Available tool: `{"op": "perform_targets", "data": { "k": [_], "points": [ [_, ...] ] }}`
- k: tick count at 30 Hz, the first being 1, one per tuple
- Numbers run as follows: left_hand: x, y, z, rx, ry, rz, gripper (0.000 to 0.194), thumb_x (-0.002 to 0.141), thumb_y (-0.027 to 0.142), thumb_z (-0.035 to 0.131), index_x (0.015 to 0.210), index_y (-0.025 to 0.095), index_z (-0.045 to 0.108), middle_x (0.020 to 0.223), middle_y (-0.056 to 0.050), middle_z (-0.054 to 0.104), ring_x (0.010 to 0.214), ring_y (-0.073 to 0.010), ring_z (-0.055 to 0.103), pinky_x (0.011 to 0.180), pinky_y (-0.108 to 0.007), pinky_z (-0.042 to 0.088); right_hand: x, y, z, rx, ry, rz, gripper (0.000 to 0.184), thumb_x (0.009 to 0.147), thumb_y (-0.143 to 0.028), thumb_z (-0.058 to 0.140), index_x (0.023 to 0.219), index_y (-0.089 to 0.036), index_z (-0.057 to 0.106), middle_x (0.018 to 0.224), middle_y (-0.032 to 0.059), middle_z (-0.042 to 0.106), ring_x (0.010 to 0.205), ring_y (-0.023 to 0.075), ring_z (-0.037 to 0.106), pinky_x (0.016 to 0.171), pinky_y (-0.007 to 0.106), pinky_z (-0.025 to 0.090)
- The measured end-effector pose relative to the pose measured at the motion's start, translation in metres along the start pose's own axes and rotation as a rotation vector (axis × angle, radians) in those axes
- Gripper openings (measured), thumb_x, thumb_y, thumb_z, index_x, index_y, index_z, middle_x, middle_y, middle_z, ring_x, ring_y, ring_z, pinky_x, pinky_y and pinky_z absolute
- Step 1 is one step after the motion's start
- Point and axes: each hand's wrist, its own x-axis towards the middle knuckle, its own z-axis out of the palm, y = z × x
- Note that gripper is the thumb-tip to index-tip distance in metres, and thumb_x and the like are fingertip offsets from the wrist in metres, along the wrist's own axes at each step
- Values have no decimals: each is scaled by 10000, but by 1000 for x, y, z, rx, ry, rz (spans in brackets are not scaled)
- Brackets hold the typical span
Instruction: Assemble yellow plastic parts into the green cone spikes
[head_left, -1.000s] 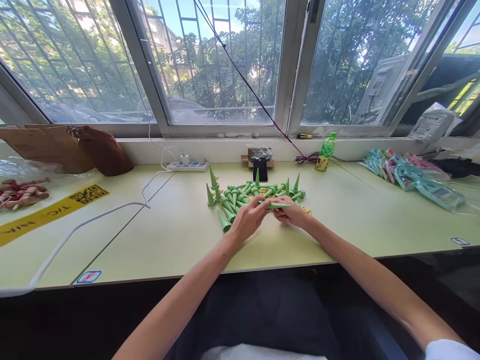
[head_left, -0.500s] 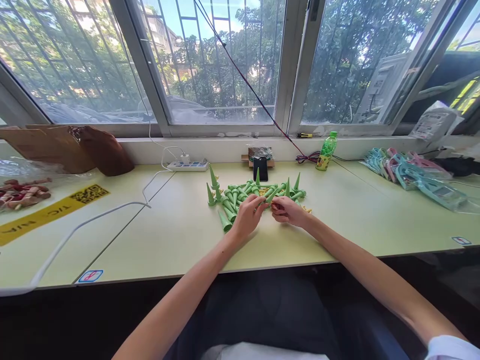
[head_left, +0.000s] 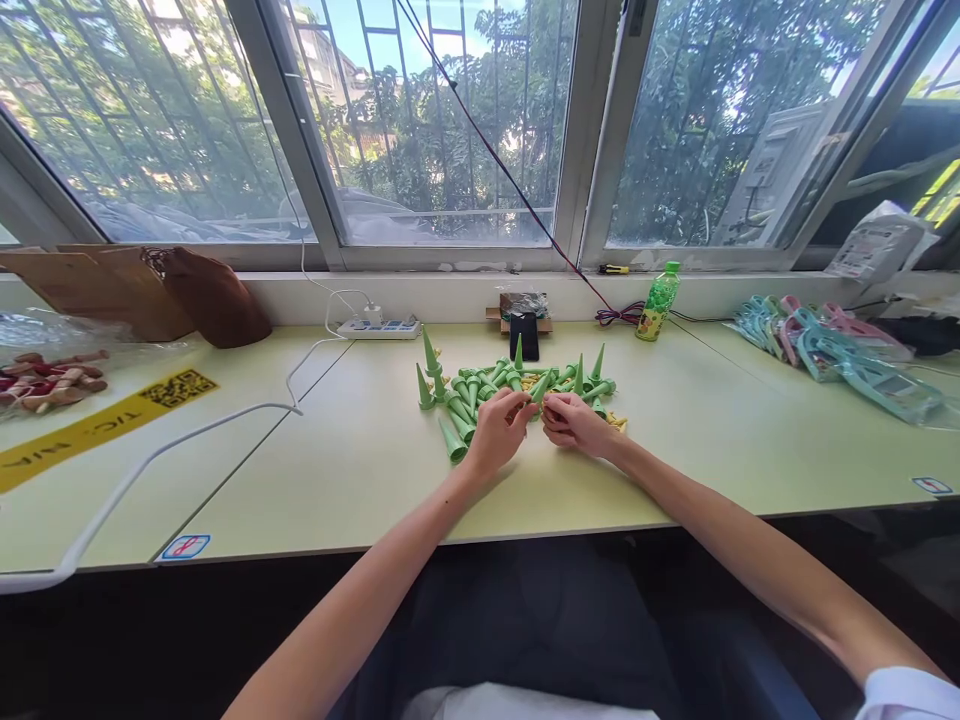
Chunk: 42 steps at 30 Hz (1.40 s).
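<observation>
My left hand [head_left: 498, 428] is closed in a pinch on a green plastic spike [head_left: 541, 386], a cone-shaped piece whose lower end the fingers hide. Beside it, a small gap away, my right hand [head_left: 576, 422] is closed with thumb and forefinger together; whatever it pinches is too small and covered to make out. Right behind both hands lies a pile of similar green spikes [head_left: 472, 384], some lying, some standing on their wide ends. One spike [head_left: 452, 440] lies at the near left of the pile. Small yellow pieces [head_left: 617, 422] are scattered by my right hand and among the spikes.
A black phone [head_left: 524, 337] leans on a small box behind the pile. Further back are a power strip [head_left: 379, 329] and a green bottle [head_left: 658, 302]. Light-blue and pink plastic items [head_left: 847, 350] lie right; a white cable [head_left: 202, 425] and yellow tape [head_left: 112, 425] cross the left.
Both hands stay almost in place, close together. The fingers of my right hand have curled slightly differently, and the whole view has shifted a little.
</observation>
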Motion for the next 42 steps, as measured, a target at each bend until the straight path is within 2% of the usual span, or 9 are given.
{"op": "perform_targets", "data": {
  "k": [5,11,17,23,29,34,38,42],
  "points": [
    [0,3,0,-89,-5,-74,272,899,403,575,762,169,598,736,4,519,476,-59,491,442,-200,381,0,3,2,-60,20,-58,461,887,-540,604,652,-206,389,526,-96,264,386,49,263,380,200,168],
    [-1,10,-1,-286,-62,-193,373,851,518,622,728,173,551,503,47,496,372,-77,484,373,-199,362,-1,0,6,-190,60,-131,470,877,-588,588,686,-222,363,557,-94,273,405,61,319,387,210,214],
    [2,10,-3,-418,-117,-277,433,817,571,645,712,162,545,444,36,538,320,-77,463,353,-200,352,-2,-1,9,-318,81,-193,445,899,-588,541,698,-226,377,566,-86,293,419,69,321,402,225,254],
    [4,9,-7,-662,-169,-516,461,689,561,774,764,146,588,470,35,520,387,-77,482,369,-195,368,-1,6,3,-489,129,-267,400,947,-518,492,698,-232,362,580,-66,339,450,90,353,444,244,281],
    [6,9,-13,-856,-225,-716,451,616,459,857,761,143,570,514,71,434,393,-33,422,363,-161,268,-3,6,-2,-762,142,-386,354,986,-417,437,695,-227,371,563,-52,384,503,111,340,517,255,285],
    [6,8,-11,-868,-233,-718,446,632,450,852,773,140,563,538,62,450,396,-28,416,367,-160,261,-4,1,-2,-930,149,-485,341,993,-365,415,688,-219,368,587,-45,392,543,114,329,553,254,281],
    [5,9,-8,-825,-233,-639,461,678,509,813,817,143,569,532,65,441,416,-49,456,377,-168,307,-2,1,-2,-971,191,-536,349,986,-353,422,675,-213,349,596,-47,356,543,108,293,542,256,259],
    [3,10,-8,-764,-241,-539,458,713,534,779,843,156,555,578,66,448,449,-61,490,394,-181,372,-1,1,-4,-977,203,-513,351,973,-336,446,661,-207,350,574,-50,343,526,103,284,530,261,251]
  ]
}}
